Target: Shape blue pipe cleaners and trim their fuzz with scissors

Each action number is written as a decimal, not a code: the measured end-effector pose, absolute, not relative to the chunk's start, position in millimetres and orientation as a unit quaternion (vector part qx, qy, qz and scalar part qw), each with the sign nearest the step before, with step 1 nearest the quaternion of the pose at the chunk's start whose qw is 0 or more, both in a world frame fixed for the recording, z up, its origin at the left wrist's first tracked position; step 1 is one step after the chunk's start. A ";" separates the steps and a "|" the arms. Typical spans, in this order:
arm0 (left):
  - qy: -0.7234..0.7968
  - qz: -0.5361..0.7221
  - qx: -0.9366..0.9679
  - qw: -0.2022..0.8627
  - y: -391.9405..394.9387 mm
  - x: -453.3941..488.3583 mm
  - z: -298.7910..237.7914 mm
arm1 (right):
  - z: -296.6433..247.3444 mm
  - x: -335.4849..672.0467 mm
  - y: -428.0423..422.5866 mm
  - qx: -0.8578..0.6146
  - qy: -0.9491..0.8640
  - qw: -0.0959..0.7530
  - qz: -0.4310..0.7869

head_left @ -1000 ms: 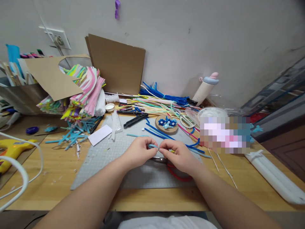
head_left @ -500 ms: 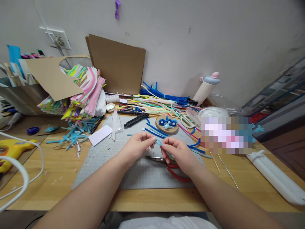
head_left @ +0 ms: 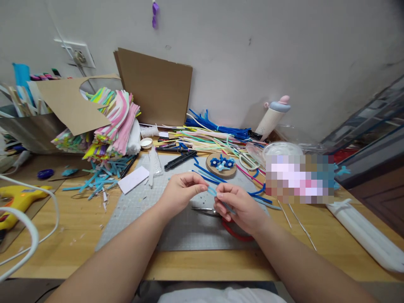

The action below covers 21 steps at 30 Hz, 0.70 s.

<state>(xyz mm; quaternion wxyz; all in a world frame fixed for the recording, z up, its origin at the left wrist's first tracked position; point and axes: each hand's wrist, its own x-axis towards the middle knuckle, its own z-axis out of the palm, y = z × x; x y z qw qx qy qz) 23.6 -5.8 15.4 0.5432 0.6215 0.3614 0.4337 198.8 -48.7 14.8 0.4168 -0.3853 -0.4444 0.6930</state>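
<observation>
My left hand (head_left: 182, 190) and my right hand (head_left: 241, 207) meet over the grey cutting mat (head_left: 132, 210), both pinching a short light blue pipe cleaner (head_left: 213, 192) bent into a small loop between their fingertips. Its free end runs down across my right palm. Red-handled scissors (head_left: 235, 232) lie on the mat just under my right hand. Beyond the hands, a round wooden disc (head_left: 221, 165) carries small blue pipe-cleaner flowers.
Loose dark blue pipe cleaners (head_left: 208, 173) lie past the hands. A pile of coloured pipe cleaners (head_left: 208, 136) lines the wall, a pastel bundle (head_left: 116, 122) sits left with blue offcuts (head_left: 101, 176). A yellow glue gun (head_left: 19, 200) rests far left, a white bottle (head_left: 271, 118) at the back right.
The straight piece held between both hands has been bent into a loop. The hands rose slightly off the mat, uncovering the scissor blades.
</observation>
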 end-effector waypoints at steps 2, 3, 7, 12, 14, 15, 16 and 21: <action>0.355 0.443 0.634 0.524 -6.0 23.3 15.4 | 14.2 198.2 -49.1 -0.380 -0.447 0.416 0.695; 0.351 0.448 0.639 0.517 -6.1 23.2 15.5 | 13.6 198.1 -49.1 -0.378 -0.448 0.415 0.696; 0.336 0.460 0.655 0.496 -5.9 22.7 15.8 | 11.5 199.0 -49.1 -0.372 -0.450 0.414 0.699; 0.332 0.462 0.658 0.494 -6.0 22.7 17.9 | 11.1 199.7 -49.1 -0.371 -0.456 0.412 0.697; 0.342 0.465 0.631 0.519 -6.1 24.1 19.2 | 10.6 199.2 -49.2 -0.382 -0.463 0.421 0.680; 0.349 0.467 0.608 0.539 -6.1 25.1 19.3 | 10.2 198.8 -49.2 -0.390 -0.468 0.429 0.667; 0.356 0.469 0.582 0.561 -6.0 26.2 19.0 | 9.7 198.3 -49.3 -0.400 -0.472 0.438 0.652; 0.366 0.408 0.520 0.655 -6.3 30.1 11.7 | 8.1 194.2 -50.6 -0.442 -0.481 0.454 0.606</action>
